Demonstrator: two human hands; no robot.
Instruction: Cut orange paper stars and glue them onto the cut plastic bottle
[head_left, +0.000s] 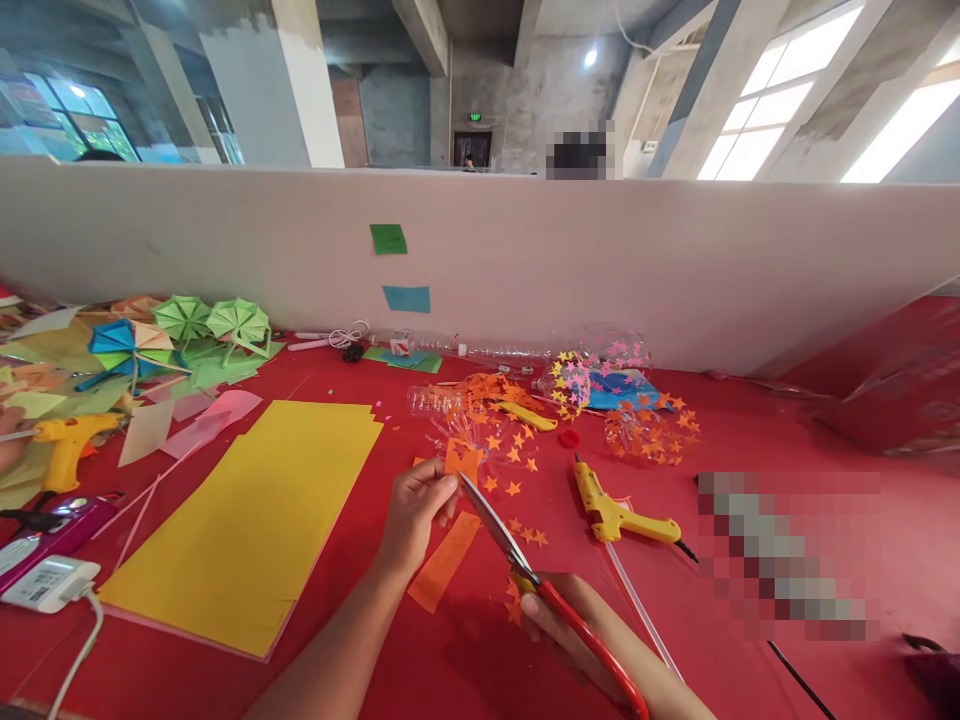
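Note:
Pinched in my left hand (414, 508) is a small piece of orange paper (465, 461). My right hand (574, 625) grips a pair of scissors (501, 535) with red handles, their blades pointing up and left so the tips meet the paper by my left thumb. An orange paper strip (444, 565) lies on the red table beneath my hands. Small orange paper stars (529, 533) are scattered close to the blades, and more lie partly under my right hand. Beyond my left hand sits a clear plastic piece with orange stars on it (491, 442).
Yellow paper sheets (255, 520) are stacked on the left. A yellow glue gun (611, 510) lies at right, another glue gun (71, 440) at far left near a person's hand. Folded paper umbrellas (238, 322) and a yellow cutter (527, 415) lie before the white partition (480, 260).

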